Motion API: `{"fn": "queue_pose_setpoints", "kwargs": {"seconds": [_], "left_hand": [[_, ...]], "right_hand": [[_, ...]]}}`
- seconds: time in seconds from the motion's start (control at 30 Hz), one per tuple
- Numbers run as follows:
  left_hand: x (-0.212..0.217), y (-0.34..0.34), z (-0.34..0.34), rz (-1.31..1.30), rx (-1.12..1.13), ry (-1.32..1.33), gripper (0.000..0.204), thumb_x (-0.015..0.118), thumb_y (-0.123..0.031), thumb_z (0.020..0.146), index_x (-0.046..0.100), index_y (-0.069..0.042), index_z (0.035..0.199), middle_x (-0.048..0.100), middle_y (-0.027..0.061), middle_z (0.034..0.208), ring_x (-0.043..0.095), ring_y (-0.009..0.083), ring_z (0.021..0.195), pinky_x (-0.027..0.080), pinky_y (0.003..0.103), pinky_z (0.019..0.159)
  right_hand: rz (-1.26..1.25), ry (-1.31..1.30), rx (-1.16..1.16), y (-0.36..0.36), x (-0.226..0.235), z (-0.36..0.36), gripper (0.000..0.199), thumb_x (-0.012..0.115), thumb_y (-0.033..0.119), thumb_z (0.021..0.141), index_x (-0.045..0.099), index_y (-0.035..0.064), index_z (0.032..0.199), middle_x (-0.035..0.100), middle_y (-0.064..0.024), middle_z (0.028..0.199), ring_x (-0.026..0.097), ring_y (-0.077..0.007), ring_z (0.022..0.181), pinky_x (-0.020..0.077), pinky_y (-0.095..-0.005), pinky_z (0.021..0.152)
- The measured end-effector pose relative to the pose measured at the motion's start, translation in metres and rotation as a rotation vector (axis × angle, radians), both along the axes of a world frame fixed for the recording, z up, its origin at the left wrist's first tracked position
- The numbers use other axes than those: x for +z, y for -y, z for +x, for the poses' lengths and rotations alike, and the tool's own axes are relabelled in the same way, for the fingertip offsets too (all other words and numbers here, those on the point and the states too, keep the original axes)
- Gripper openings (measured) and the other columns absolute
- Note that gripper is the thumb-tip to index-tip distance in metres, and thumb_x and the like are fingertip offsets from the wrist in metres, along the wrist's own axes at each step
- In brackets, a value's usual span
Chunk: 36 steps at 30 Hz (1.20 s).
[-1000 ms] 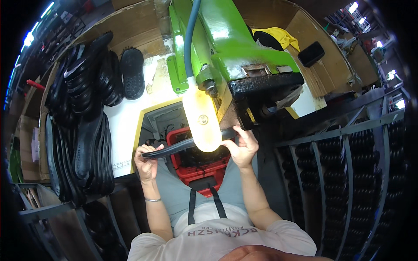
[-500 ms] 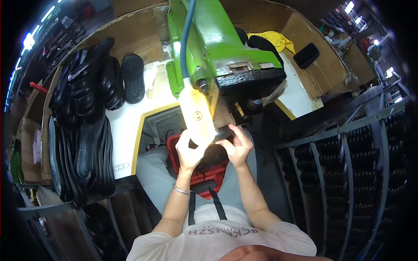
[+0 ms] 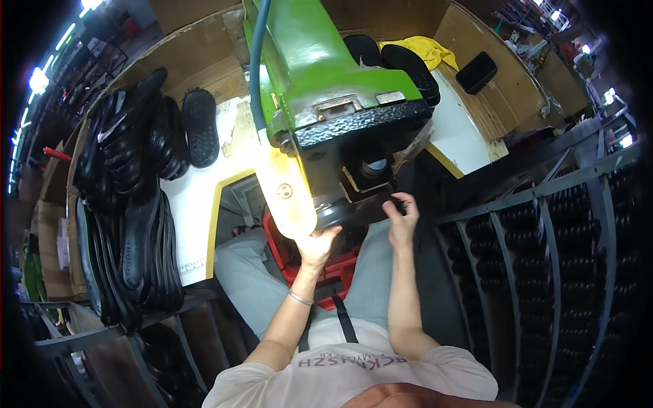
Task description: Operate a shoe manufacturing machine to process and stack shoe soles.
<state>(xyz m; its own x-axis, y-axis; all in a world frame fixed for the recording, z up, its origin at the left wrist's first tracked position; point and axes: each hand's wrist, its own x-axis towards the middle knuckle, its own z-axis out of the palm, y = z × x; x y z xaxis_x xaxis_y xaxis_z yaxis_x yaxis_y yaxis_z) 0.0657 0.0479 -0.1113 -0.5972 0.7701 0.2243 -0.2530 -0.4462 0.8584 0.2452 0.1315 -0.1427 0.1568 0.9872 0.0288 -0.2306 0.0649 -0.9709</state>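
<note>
Below the head of a green machine (image 3: 320,61), a black shoe sole (image 3: 332,216) is held level between my hands. My left hand (image 3: 317,250) grips its left end, thumb along the near edge, while its other fingers are hidden behind a bright, glowing yellow-white lamp (image 3: 286,197). At the other end my right hand (image 3: 403,221) is closed in a pinch on the dark edge of the sole. Much of the sole merges with the black underside of the machine, so its full outline is hard to make out.
Many black soles (image 3: 139,238) are stacked on the white tabletop (image 3: 194,224) at left, with one single sole (image 3: 201,129) beside them. A red container (image 3: 282,262) sits between the knees. Racks of black soles (image 3: 524,272) stand at right. A yellow cloth (image 3: 422,51) lies behind the machine.
My right hand has moved right and slightly up, and my left hand a little right and down, so they are farther apart. More of the sole shows between them.
</note>
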Motion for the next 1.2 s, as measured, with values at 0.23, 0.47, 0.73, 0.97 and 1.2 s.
{"fn": "queue_pose_setpoints", "kwargs": {"seconds": [0.23,0.47,0.73,0.97,1.2], "left_hand": [[0.038,0.011,-0.032,-0.064,-0.092,-0.128,0.057,0.084,-0.012,0.070,0.059,0.004,0.118,0.065,0.0114,0.110,0.060,0.0211,0.107,0.046,0.036,0.095],[0.050,0.040,-0.086,0.089,-0.031,-0.029,0.054,0.085,-0.007,0.065,0.053,-0.002,0.108,0.061,0.0098,0.103,0.061,0.0223,0.095,0.052,0.034,0.084],[0.049,0.108,-0.145,0.112,0.049,-0.110,0.045,0.082,-0.007,0.067,0.050,-0.002,0.099,0.058,0.0127,0.090,0.058,0.0261,0.089,0.048,0.035,0.081],[0.056,0.117,-0.088,-0.217,-0.136,-1.281,0.031,0.080,-0.015,0.068,0.062,-0.007,0.091,0.063,0.0086,0.093,0.062,0.0244,0.087,0.052,0.037,0.078],[0.092,0.041,-0.096,-0.117,-0.128,-1.243,0.035,0.083,-0.023,0.065,0.066,-0.004,0.088,0.065,0.0120,0.094,0.061,0.0323,0.087,0.050,0.040,0.079]], "right_hand": [[0.377,0.589,-0.140,-0.009,0.118,0.030,0.044,0.088,0.012,0.062,0.060,0.0013,0.093,0.060,-0.0052,0.093,0.056,-0.0174,0.088,0.0443,-0.0283,0.082],[0.315,0.371,0.058,0.004,0.134,-0.019,0.058,0.089,0.010,0.056,0.058,-0.0002,0.104,0.060,-0.0073,0.099,0.057,-0.0164,0.093,0.0467,-0.0294,0.084],[0.274,0.260,0.329,0.030,0.090,-0.082,0.048,0.086,0.013,0.063,0.059,0.0003,0.101,0.057,-0.0106,0.095,0.056,-0.0240,0.089,0.0464,-0.0321,0.078],[-0.788,-0.303,0.609,0.081,0.036,-0.065,0.037,0.069,0.017,0.084,0.056,0.0025,0.116,0.062,-0.0101,0.109,0.057,-0.0198,0.105,0.0448,-0.0334,0.094],[-0.550,-0.298,0.696,0.087,0.088,0.033,0.056,0.064,0.002,0.079,0.046,-0.0044,0.132,0.061,-0.0099,0.119,0.060,-0.0161,0.104,0.0477,-0.0277,0.090]]}}
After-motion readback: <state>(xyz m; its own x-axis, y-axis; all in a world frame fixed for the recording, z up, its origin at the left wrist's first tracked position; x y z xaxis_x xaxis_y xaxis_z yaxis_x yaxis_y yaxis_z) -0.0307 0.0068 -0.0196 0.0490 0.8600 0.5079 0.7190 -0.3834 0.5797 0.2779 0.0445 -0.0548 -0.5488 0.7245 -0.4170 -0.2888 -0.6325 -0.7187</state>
